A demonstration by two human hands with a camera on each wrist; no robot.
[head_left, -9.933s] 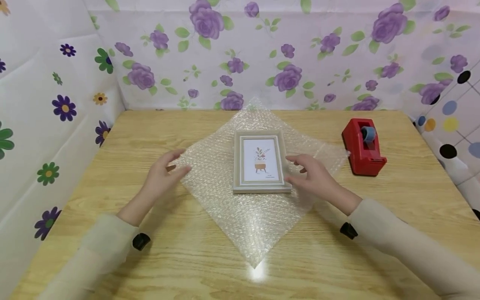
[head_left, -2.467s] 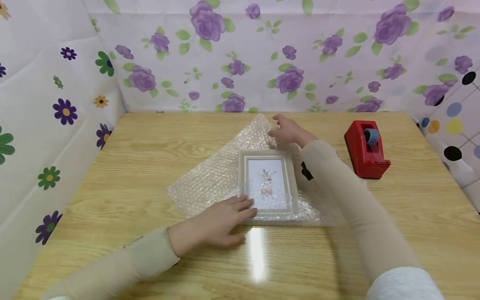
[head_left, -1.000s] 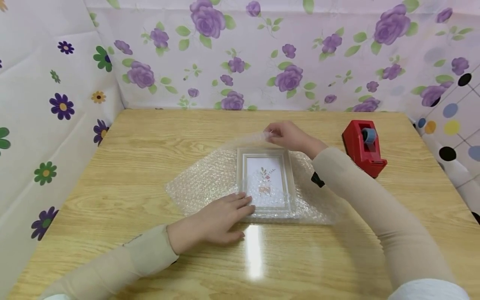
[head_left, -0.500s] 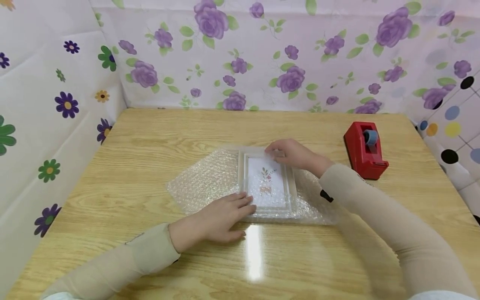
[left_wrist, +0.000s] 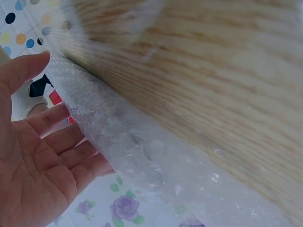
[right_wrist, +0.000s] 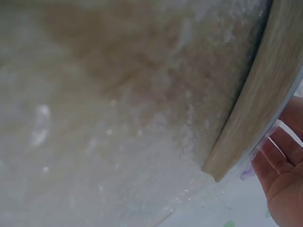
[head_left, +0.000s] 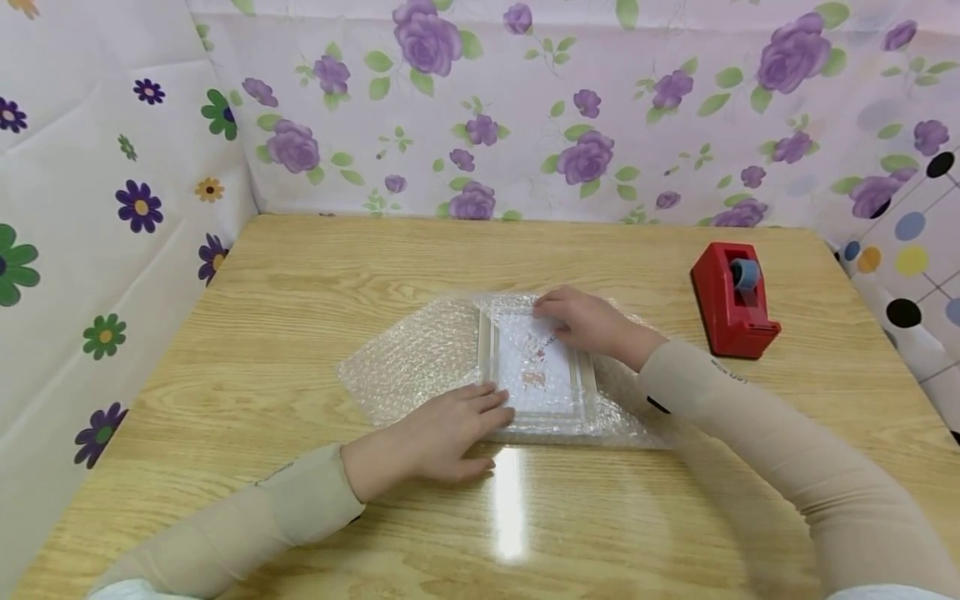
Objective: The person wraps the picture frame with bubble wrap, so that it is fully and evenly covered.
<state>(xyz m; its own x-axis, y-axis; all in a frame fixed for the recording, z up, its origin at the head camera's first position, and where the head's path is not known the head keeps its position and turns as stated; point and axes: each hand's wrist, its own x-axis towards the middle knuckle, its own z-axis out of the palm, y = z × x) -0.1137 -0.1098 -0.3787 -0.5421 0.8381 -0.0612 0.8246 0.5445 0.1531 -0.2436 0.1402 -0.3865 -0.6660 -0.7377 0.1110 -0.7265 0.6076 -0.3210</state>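
A picture frame (head_left: 486, 346) lies face up on a sheet of bubble wrap (head_left: 408, 354), with folds of the wrap over its near and far parts. Its plant print (head_left: 534, 378) shows hazily through the plastic. My left hand (head_left: 442, 433) rests with outstretched fingers on the near fold at the frame's lower left. In the left wrist view, the left fingers (left_wrist: 71, 142) lie along the wrap's edge. On the far fold, over the frame's top right, rests my right hand (head_left: 588, 323). In the right wrist view, the right fingers (right_wrist: 279, 153) reach up to the wooden frame edge (right_wrist: 255, 99).
A red tape dispenser (head_left: 733, 304) with a blue-cored roll stands at the right of the wooden table (head_left: 330, 258). Flowered cloth (head_left: 345, 108) hangs behind the table. The wrap's left corner lies flat, and its right part runs under my right forearm.
My right hand pinched the wrap's far corner and brought it toward me, down over the frame's top; its fingers now rest on it. Earlier the near corner was folded over, and my left hand stays there.
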